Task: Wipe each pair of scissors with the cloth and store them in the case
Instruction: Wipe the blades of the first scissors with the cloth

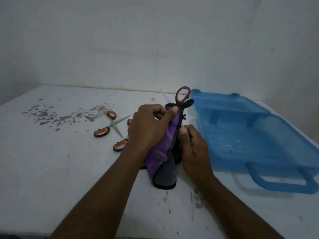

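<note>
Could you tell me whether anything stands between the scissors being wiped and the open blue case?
Nothing visible does. The red-handled scissors, wrapped in the purple cloth between the left hand and right hand, are held just left of the open blue case.

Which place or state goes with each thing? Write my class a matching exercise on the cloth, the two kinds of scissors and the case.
Things:
1 cloth
2 red-handled scissors
3 orange-handled scissors
4 blue case

States:
A open, on the right of the table
B flat on the table, blades apart
C purple, wrapped round blades
D upright, handles up

Pairs: 1-C, 2-D, 3-B, 4-A
</note>
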